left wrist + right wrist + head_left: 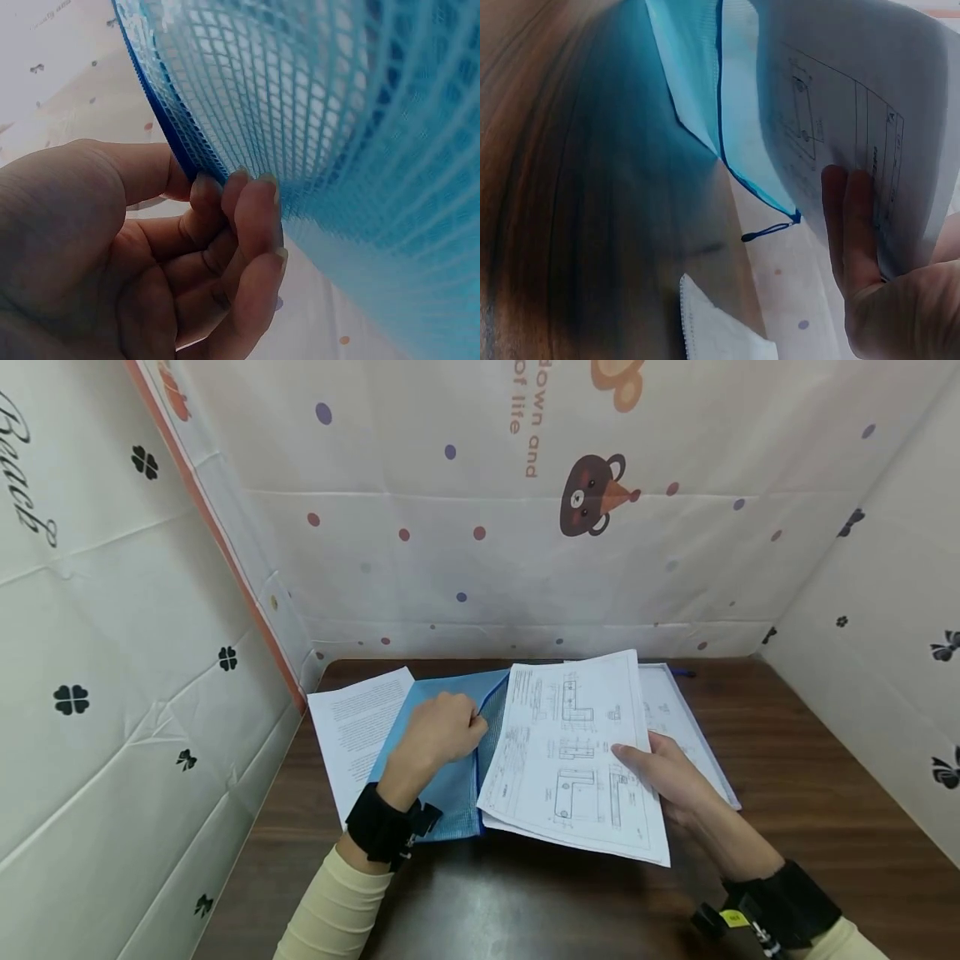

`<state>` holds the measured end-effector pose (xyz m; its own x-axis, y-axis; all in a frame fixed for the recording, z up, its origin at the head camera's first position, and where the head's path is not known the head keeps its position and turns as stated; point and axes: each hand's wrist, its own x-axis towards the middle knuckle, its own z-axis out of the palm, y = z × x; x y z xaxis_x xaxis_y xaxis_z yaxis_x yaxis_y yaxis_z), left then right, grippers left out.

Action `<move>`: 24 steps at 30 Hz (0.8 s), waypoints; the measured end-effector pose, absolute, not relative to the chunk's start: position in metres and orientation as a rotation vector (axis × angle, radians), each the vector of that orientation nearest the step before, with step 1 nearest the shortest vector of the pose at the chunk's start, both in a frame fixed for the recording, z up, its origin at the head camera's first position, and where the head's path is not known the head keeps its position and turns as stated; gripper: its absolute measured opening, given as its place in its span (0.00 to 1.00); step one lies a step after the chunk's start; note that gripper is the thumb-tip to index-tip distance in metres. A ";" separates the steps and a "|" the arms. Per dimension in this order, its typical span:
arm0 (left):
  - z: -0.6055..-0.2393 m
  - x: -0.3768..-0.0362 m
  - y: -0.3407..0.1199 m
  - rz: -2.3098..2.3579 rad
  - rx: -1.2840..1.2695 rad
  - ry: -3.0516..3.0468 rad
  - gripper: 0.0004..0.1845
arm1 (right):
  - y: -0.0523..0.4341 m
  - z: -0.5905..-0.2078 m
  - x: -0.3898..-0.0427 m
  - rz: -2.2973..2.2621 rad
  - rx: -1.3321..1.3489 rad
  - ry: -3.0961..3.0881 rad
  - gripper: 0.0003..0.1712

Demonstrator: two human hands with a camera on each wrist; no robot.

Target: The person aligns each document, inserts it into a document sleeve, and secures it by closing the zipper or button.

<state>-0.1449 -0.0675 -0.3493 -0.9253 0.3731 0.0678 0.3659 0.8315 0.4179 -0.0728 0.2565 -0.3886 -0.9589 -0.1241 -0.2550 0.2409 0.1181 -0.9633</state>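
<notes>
A blue mesh zipper pouch point(456, 797) is held up over the table, its mouth parted on the right. My left hand point(441, 731) pinches its dark blue zipper edge point(154, 105) between thumb and fingers, as the left wrist view shows. My right hand point(671, 777) grips a few sheets of technical drawings point(536, 777) by their right edge, thumb on top and fingers underneath. The left edge of the sheets lies at the pouch's mouth, overlapping it in the head view. In the right wrist view a zipper pull point(769, 230) dangles from the pouch's corner.
A printed text sheet point(356, 722) lies on the brown table point(795, 760) to the left, partly behind the pouch. On the right, a white-edged flat item point(686, 722) with drawings sits beneath the held sheets. A blue pen point(683, 673) lies near the back. Patterned cloth walls enclose the table.
</notes>
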 end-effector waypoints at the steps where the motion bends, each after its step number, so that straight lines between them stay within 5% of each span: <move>1: -0.350 -0.145 -0.067 0.680 0.594 2.989 0.27 | 0.257 -0.389 -0.072 -1.910 0.111 2.135 0.29; 24: -0.355 -0.145 -0.063 0.618 0.806 2.889 0.19 | 0.251 -0.403 -0.088 -1.932 0.080 2.076 0.28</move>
<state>-0.1451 -0.0633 -0.3554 -0.8585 0.5118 0.0317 0.4800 0.7803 0.4008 -0.0877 0.2512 -0.4028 -0.9526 -0.1636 -0.2564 0.2441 0.0921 -0.9654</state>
